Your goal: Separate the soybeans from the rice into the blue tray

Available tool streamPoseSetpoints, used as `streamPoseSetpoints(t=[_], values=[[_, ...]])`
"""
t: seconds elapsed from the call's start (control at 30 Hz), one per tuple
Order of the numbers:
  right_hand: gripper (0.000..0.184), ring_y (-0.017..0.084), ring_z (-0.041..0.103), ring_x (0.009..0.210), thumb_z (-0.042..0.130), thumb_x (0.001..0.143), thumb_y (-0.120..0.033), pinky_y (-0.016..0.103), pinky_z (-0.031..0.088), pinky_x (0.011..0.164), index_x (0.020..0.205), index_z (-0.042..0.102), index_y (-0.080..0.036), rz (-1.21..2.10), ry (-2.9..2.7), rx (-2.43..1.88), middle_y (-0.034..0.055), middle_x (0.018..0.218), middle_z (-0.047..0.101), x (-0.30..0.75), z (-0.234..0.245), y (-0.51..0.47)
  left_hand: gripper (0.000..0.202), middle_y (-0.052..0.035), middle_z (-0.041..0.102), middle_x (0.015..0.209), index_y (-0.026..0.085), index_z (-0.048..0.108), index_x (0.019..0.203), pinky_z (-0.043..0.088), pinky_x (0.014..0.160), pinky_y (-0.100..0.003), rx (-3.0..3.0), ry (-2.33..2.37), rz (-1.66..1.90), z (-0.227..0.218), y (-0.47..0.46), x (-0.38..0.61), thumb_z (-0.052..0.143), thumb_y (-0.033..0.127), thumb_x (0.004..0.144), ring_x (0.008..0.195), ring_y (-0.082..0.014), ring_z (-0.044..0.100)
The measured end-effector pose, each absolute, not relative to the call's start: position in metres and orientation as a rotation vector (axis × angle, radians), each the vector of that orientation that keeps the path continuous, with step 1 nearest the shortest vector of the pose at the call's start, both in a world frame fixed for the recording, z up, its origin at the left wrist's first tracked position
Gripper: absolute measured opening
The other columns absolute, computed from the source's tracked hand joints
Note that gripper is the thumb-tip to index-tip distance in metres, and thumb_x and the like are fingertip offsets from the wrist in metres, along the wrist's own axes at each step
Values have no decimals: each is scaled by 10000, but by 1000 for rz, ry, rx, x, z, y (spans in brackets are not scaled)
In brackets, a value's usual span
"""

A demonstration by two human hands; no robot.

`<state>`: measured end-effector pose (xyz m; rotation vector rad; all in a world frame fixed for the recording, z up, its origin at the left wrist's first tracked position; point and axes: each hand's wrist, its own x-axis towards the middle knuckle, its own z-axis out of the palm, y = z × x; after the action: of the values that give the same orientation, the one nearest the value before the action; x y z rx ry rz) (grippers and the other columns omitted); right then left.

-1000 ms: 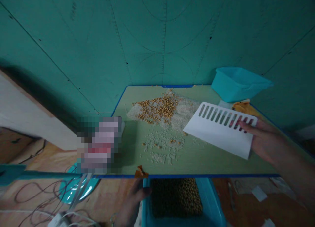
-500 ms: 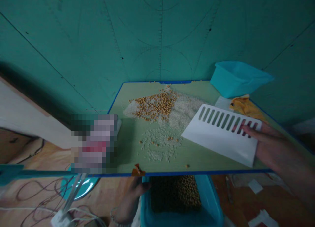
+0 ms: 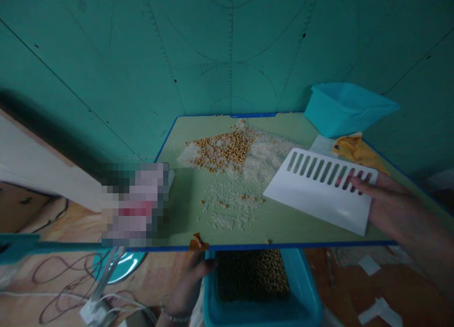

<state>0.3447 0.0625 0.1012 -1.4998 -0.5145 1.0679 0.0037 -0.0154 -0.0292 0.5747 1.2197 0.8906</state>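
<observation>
My right hand [image 3: 383,199] grips the right end of a white slotted plastic scraper [image 3: 315,204], thumb over the slots. The scraper is tilted above the right side of the table, left of it a pile of soybeans [image 3: 230,147] and white rice [image 3: 271,157]. Loose rice grains and a few beans lie nearer the front. Below the front edge my left hand [image 3: 195,275] is closed on the left rim of a blue basin [image 3: 305,284], its thumb over the rim and its other fingers mostly hidden. Soybeans and darker small grains fill the basin's bottom.
A light green table [image 3: 220,237] with blue edging stands against the green wall. A turquoise bin [image 3: 331,112] and a yellow cloth [image 3: 351,147] are at the back right. A blurred-out object [image 3: 138,206] stands at the left edge. Cables and a power strip [image 3: 97,313] lie on the floor.
The view has shifted very slightly. The scraper and both hands keep nearly the same places, and the pile looks the same.
</observation>
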Motion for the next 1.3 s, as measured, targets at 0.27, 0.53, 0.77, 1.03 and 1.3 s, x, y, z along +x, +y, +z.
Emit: streamPoseSetpoints(t=[0.27, 0.53, 0.77, 1.03, 1.3], values=[[142, 173, 684, 576, 693, 610, -148, 216, 561, 505, 709, 720, -246, 1109, -525, -1551, 4, 656, 749, 342, 98, 60, 427, -28, 755, 1233, 226, 775, 1019, 300, 1178, -459, 560, 1208, 909, -28, -16, 4, 758, 325, 603, 1414, -360, 414], [134, 194, 696, 653, 713, 602, -177, 251, 568, 543, 710, 698, -254, 1054, -598, -1522, 7, 682, 735, 348, 95, 63, 376, -40, 780, 1160, 229, 783, 937, 362, 1129, -508, 638, 1274, 879, -25, -12, 6, 741, 352, 585, 1357, -408, 472], [129, 150, 660, 564, 675, 639, -137, 211, 550, 513, 705, 712, -242, 1075, -600, -1524, -2, 657, 727, 344, 97, 69, 510, -40, 739, 1257, 215, 746, 1104, 303, 1178, -455, 649, 1287, 925, -21, -12, 8, 731, 306, 602, 1402, -362, 432], [183, 163, 661, 517, 733, 475, -176, 210, 549, 488, 640, 718, -253, 1147, -498, -1604, 2, 613, 744, 338, 105, 61, 400, -31, 780, 1165, 224, 780, 987, 372, 1131, -476, 616, 1248, 913, -23, -14, 6, 745, 335, 604, 1335, -381, 509], [392, 242, 717, 595, 898, 320, -373, 308, 582, 540, 664, 737, -276, 1249, -680, -1651, 29, 647, 761, 340, 95, 42, 386, -48, 780, 1157, 218, 785, 967, 341, 1149, -508, 645, 1271, 885, -24, -13, 5, 734, 344, 606, 1371, -404, 456]])
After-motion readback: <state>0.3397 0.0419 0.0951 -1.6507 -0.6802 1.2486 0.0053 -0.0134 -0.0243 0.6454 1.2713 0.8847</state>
